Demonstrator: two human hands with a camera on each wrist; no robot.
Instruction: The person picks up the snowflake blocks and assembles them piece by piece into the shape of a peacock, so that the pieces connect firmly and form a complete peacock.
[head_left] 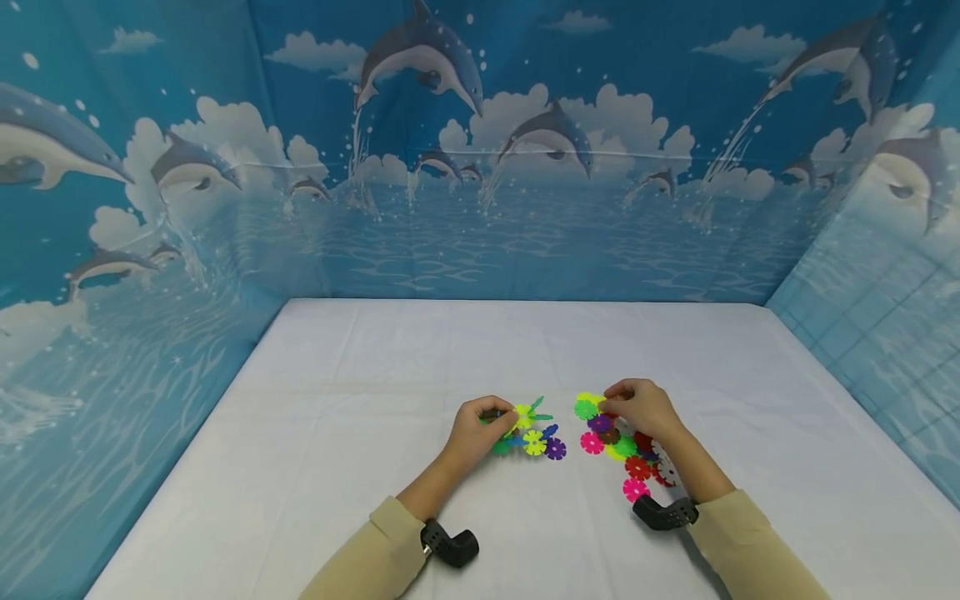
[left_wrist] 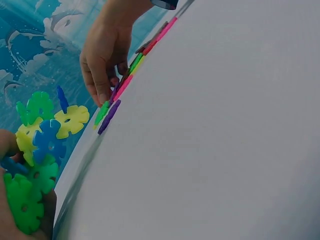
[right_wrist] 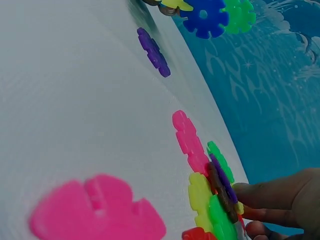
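My left hand [head_left: 480, 429] grips a cluster of interlocked flower-shaped plastic discs, green, blue and yellow. In the left wrist view this cluster [left_wrist: 50, 142] stands up from the fingers, some discs slotted in at an angle. Over on the right, my right hand [head_left: 643, 407] reaches down to a spread of loose discs, its fingertips at the far edge beside a light green disc [head_left: 586, 409]. Pink, brown, red and yellow discs lie overlapping under and beside that hand, which hides some of them. A purple disc [head_left: 556, 448] lies flat on the table between the two groups.
Both groups are on a white-covered table [head_left: 360, 358]. Blue dolphin-print curtains [head_left: 480, 225] rise behind it and along both sides. A black camera mount [head_left: 450, 546] sits on the left wrist and another [head_left: 666, 512] on the right, close to a pink disc [head_left: 635, 489].
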